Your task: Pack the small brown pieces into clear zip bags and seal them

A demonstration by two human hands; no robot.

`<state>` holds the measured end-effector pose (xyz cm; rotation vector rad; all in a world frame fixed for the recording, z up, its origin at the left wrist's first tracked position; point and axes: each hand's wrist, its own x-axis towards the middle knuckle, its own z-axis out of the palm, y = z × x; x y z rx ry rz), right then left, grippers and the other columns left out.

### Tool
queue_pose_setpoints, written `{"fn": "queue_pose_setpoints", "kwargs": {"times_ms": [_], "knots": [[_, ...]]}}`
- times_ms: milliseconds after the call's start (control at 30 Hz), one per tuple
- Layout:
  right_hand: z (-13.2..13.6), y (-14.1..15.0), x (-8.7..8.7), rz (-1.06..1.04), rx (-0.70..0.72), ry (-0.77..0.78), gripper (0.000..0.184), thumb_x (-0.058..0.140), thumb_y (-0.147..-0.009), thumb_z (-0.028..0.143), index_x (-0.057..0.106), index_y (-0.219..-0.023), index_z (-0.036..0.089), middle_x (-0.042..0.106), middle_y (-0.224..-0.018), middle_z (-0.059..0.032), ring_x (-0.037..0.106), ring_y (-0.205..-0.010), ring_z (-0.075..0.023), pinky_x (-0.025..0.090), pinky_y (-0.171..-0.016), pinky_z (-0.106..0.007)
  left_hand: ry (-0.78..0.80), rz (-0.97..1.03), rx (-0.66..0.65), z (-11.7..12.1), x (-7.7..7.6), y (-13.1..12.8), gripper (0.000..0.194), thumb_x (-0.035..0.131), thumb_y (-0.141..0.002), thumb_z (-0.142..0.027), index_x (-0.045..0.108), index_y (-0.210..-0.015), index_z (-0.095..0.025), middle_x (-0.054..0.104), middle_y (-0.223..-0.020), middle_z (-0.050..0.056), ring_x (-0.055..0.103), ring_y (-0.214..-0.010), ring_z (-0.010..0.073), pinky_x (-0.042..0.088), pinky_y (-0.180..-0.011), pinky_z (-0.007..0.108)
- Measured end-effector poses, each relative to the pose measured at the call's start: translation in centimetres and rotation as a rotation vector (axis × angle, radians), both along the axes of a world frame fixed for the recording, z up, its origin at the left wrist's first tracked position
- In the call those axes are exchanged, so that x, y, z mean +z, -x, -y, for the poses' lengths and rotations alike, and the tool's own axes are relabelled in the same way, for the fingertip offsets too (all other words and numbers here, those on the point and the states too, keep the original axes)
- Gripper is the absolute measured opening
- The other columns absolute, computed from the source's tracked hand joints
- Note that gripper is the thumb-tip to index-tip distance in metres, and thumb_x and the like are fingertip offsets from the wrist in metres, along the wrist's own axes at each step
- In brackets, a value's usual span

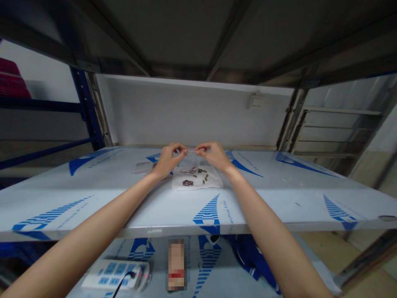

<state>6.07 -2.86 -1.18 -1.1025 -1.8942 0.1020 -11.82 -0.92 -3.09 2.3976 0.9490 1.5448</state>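
My left hand and my right hand are raised just above the shelf, fingertips pinched close together. Between them stretches the thin upper edge of a clear plastic bag, gripped from both sides. Below the hands lies a whitish, see-through sheet or lower bag part. Dark metal loops and several small brass-coloured pieces show there; whether they lie inside or on top, I cannot tell. Beside my left wrist is another clear packet with dark contents, partly hidden.
The shelf wears printed protective film. A dark upper shelf hangs low overhead. On the lower level are a white power strip with a cable, a pixelated object and blue cloth. Metal posts flank the sides.
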Motion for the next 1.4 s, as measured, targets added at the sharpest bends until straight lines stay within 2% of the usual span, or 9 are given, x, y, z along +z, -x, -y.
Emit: {"fn": "queue_pose_setpoints", "kwargs": {"times_ms": [133,333,733,1000,1100,1233,1333,1400], "knots": [[-0.3,0.1,-0.2,-0.012,-0.005,-0.016,0.01,0.061,-0.074,0.021,0.07,-0.077,0.018,0.068,-0.071,-0.0023,0.059,-0.069,-0.0145,0.041,-0.067,-0.026,0.004,0.004,-0.016,0.1,0.1,0.0,0.025,0.054,-0.077,-0.04,0.067,-0.077,-0.018,0.066,-0.074,0.002,0.054,-0.071,0.0165,0.041,-0.069,0.028],[-0.4,0.2,-0.3,-0.202,0.139,0.032,0.019,0.067,-0.07,0.033,0.069,-0.081,0.017,0.07,-0.08,-0.0048,0.062,-0.077,-0.0155,0.045,-0.074,-0.027,-0.029,0.104,0.027,0.0,0.7,0.6,0.026,0.054,-0.077,-0.039,0.067,-0.073,-0.016,0.065,-0.071,0.003,0.052,-0.066,0.0153,0.039,-0.066,0.028],[-0.3,0.1,-0.2,-0.258,0.145,0.03,0.011,0.062,-0.073,0.024,0.066,-0.067,0.015,0.067,-0.068,-0.0039,0.061,-0.069,-0.0147,0.045,-0.07,-0.027,0.022,0.11,0.01,0.5,0.9,0.4,0.028,0.056,-0.074,-0.04,0.064,-0.061,-0.017,0.062,-0.06,0.001,0.051,-0.06,0.0143,0.038,-0.062,0.027],[-0.5,0.6,-0.7,-0.197,0.223,0.028,0.02,0.059,-0.076,0.034,0.065,-0.087,0.018,0.068,-0.084,-0.0035,0.061,-0.078,-0.014,0.045,-0.072,-0.026,0.062,0.114,-0.01,0.6,0.8,0.2,0.033,0.055,-0.076,-0.044,0.068,-0.067,-0.016,0.065,-0.064,0.003,0.053,-0.061,0.015,0.038,-0.061,0.027],[-0.5,0.8,-0.7,-0.171,0.196,-0.002,0.017,0.06,-0.076,0.032,0.068,-0.08,0.017,0.068,-0.077,-0.0037,0.06,-0.072,-0.0137,0.044,-0.068,-0.025,0.088,0.088,-0.053,0.6,0.6,-0.1,0.032,0.055,-0.076,-0.044,0.07,-0.073,-0.016,0.068,-0.068,0.003,0.055,-0.064,0.0157,0.039,-0.063,0.027],[-0.3,0.6,-0.5,-0.123,0.059,-0.037,0.018,0.06,-0.076,0.033,0.07,-0.073,0.018,0.068,-0.069,-0.0031,0.059,-0.064,-0.0138,0.042,-0.062,-0.024,0.083,0.057,-0.08,0.6,0.6,-0.2,0.031,0.053,-0.078,-0.041,0.07,-0.076,-0.016,0.069,-0.074,0.004,0.058,-0.069,0.0168,0.04,-0.066,0.027],[0.2,0.6,-0.2,-0.048,-0.068,-0.047,0.017,0.061,-0.075,0.033,0.07,-0.072,0.019,0.067,-0.065,-0.0023,0.059,-0.062,-0.0145,0.04,-0.06,-0.024,0.03,0.011,-0.06,0.6,0.7,-0.1,0.031,0.051,-0.079,-0.04,0.07,-0.072,-0.016,0.069,-0.072,0.004,0.058,-0.068,0.0166,0.04,-0.067,0.027],[0.5,0.6,0.0,-0.011,-0.094,-0.039,0.016,0.06,-0.076,0.031,0.07,-0.072,0.019,0.067,-0.064,-0.002,0.06,-0.062,-0.0148,0.04,-0.059,-0.024,-0.01,-0.016,-0.028,0.5,0.6,-0.1,0.032,0.051,-0.08,-0.04,0.07,-0.069,-0.016,0.069,-0.07,0.003,0.057,-0.067,0.0163,0.04,-0.067,0.026]]}}
